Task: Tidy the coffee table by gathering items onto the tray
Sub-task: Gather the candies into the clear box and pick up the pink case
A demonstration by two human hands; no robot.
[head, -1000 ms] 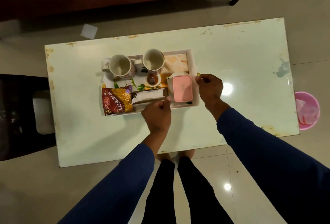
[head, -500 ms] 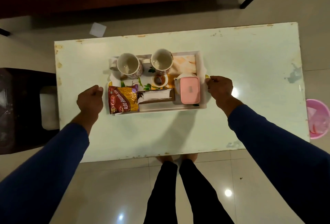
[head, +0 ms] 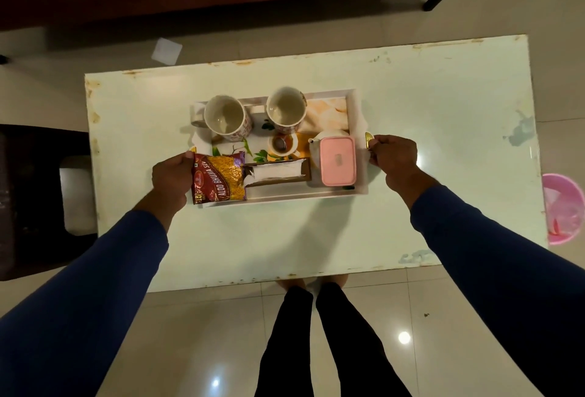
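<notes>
While the tray point(head: 359, 143) lies with its long axis parallel to the long edges of the coffee table point(head: 443, 105), it sits nearer the table's left end than its right, roughly midway between far and near edges; bare tabletop runs wide to the tray's right and along the near edge, with a narrower strip on the left. The left hand point(head: 171, 178) is at the tray's left short end, fingers curled round that edge just beside the snack packet point(head: 220, 180); the right hand point(head: 394, 157) is at the right short end, fingers curled round a gold handle point(head: 368, 138) there; whether the tray is lifted off the table I cannot tell. On the tray, two mugs point(head: 225, 116) stand upright along the far rim, mouths up; a small cup point(head: 280, 144) sits mid-tray; a pink-lidded box point(head: 337, 161) lies at the right end against a white teapot point(head: 326, 135); a tissue box point(head: 275, 172) lies along the near rim, its length parallel to the tray's, between packet and pink box. Beyond the table's right end stands a pink bin point(head: 563, 207) on the floor.
</notes>
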